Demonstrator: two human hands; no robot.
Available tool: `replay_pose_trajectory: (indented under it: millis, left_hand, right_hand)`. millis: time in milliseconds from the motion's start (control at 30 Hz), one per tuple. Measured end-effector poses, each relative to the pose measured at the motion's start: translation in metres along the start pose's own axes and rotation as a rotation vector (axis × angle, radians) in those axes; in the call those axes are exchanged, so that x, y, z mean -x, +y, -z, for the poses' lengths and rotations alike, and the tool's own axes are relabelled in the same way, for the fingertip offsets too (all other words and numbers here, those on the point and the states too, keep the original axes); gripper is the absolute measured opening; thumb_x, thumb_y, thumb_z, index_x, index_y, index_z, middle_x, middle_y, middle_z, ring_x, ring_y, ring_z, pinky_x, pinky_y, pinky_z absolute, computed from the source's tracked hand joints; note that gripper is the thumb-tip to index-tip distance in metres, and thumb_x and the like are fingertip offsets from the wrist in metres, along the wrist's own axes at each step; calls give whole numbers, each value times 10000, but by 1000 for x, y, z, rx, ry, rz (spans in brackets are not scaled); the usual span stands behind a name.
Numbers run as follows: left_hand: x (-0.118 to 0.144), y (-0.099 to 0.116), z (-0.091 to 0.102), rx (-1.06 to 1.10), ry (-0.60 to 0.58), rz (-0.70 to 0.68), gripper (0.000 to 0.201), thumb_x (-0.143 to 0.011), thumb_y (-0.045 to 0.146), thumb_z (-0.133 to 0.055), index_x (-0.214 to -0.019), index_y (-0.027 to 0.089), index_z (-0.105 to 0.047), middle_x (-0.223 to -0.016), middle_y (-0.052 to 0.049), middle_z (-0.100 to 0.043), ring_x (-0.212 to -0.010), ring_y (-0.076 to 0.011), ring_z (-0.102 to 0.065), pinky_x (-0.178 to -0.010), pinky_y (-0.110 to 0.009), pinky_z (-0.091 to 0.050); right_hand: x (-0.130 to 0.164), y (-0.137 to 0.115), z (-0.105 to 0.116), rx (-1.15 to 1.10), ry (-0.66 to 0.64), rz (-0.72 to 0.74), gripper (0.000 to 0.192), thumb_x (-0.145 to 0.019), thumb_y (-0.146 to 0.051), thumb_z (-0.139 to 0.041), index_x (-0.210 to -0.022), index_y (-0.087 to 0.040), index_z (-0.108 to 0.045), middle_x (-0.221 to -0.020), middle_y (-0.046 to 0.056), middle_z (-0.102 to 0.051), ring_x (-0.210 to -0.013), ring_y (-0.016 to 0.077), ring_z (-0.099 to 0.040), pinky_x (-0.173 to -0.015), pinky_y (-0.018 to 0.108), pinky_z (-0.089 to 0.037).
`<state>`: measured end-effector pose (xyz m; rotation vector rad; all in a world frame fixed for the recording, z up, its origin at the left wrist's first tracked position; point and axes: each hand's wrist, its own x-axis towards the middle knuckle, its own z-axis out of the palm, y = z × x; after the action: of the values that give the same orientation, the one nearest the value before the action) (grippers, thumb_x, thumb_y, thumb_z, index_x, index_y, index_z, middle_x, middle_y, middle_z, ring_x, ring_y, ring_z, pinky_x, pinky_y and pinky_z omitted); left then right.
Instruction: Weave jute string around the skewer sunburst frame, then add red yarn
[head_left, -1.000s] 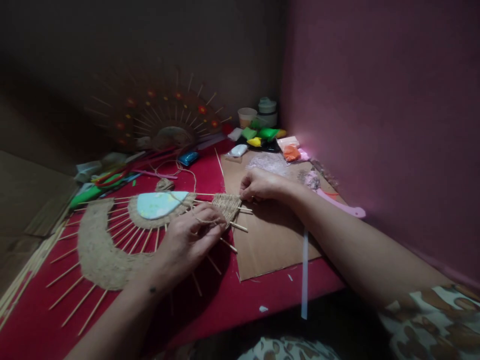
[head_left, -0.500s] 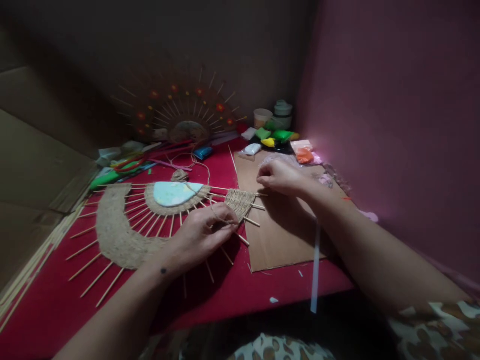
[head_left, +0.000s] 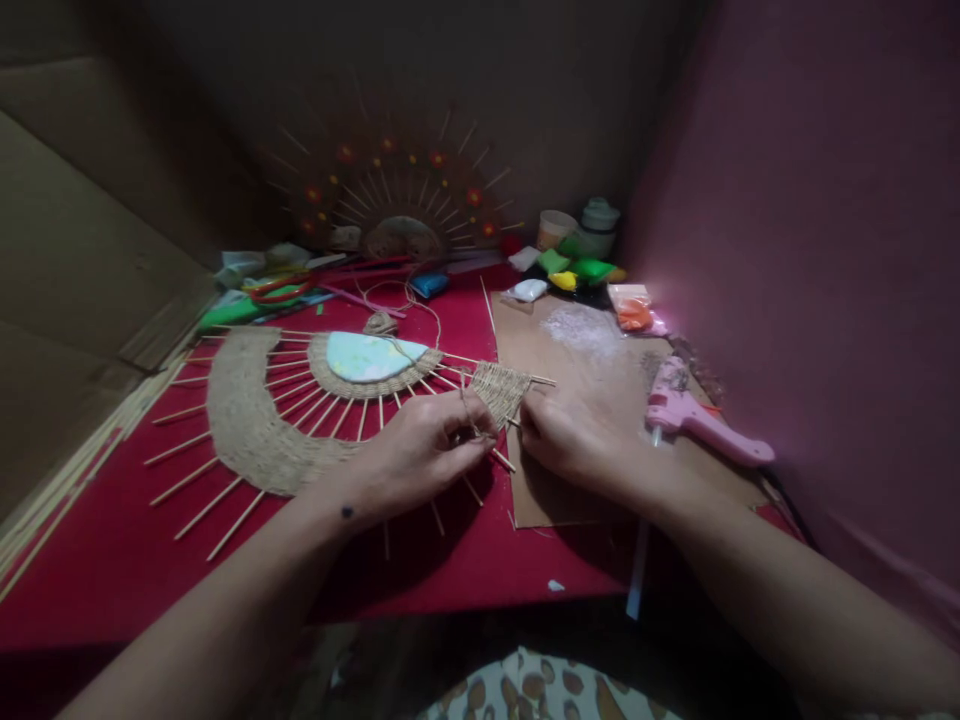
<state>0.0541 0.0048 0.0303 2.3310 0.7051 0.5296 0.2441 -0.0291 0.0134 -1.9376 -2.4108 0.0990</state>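
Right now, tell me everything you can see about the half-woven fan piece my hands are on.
The woven fan piece lies flat on the red table. It is a half circle of thin wooden sticks radiating from a pale blue centre, with an inner ring and a wide outer arc of tan twine. The arc is unfinished, with bare sticks between it and a small woven patch at the right end. The left hand pinches twine there; the right hand touches the patch.

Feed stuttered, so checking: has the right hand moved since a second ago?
Yes. The right hand has come toward the person, from the far tip of the woven wedge to its near edge, now close beside the left hand.
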Motion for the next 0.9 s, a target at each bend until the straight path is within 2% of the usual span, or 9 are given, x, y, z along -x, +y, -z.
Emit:
replay_pose_trajectory:
  millis: [167,267,367,433,533,600,767,900]
  left_hand:
    - [4,2,-4,-9,-30,-7,115,-810,130,-493,-817,155,-605,-789,-20,-609,-722,-108,-552,-679,-227,-440]
    - [4,4,-6,-23,-54,-15,115,-819,154,-489,-804,150,-603,-810,-41,-611,-748,-127,-554,-699,-252,-452]
    - [4,6,-6,-38,-64,-25,119,-822,156,-485,-787,150,-598,-803,-44,-610,-749,-133,-551,-696,-259,-455]
    - [4,8,-5,-46,-82,-42,122,-815,132,-479,-763,152,-589,-784,-37,-608,-740,-129,-549,-688,-251,-451]
    - [5,10,-4,-58,-111,-58,129,-796,94,-478,-746,152,-581,-768,-28,-608,-732,-124,-546,-684,-241,-443]
    - [5,10,-3,-67,-117,-57,127,-791,87,-482,-756,153,-586,-772,-25,-610,-735,-124,-548,-691,-240,-442]
    - [6,9,-3,-81,-141,-68,129,-818,124,-484,-778,154,-603,-802,-38,-610,-751,-132,-561,-697,-252,-451]
    - [7,15,-7,-48,-117,-140,142,-840,130,-481,-836,162,-620,-855,-45,-626,-797,-129,-577,-728,-251,-464]
  right_hand:
    - [-1,1,-8,-14,38,-19,168,-759,-175,-435,-799,-143,-595,-760,110,-634,-635,179,-552,-531,271,-345]
    - [-2,3,-6,-152,39,-57,106,-730,-202,-476,-742,-156,-571,-727,86,-625,-604,155,-524,-530,258,-348]
    - [-2,5,-1,-355,43,-24,45,-699,-178,-504,-682,-170,-545,-703,44,-616,-608,127,-514,-542,228,-359]
    - [-1,5,3,-480,13,-24,49,-686,-156,-511,-664,-171,-552,-685,27,-617,-604,115,-522,-540,214,-362]
    - [-1,3,9,-613,-109,-113,117,-706,-150,-486,-646,-163,-585,-618,19,-618,-555,109,-532,-504,208,-355]
    - [-1,0,13,-645,-163,-164,172,-731,-154,-464,-621,-154,-596,-581,22,-615,-539,111,-537,-488,208,-349]
    - [-1,-4,20,-659,-192,-228,224,-775,-216,-489,-626,-137,-636,-604,38,-640,-559,114,-545,-476,205,-340]
    - [-2,-3,17,-622,-152,-227,206,-755,-227,-519,-625,-136,-651,-576,36,-626,-523,101,-514,-454,208,-314]
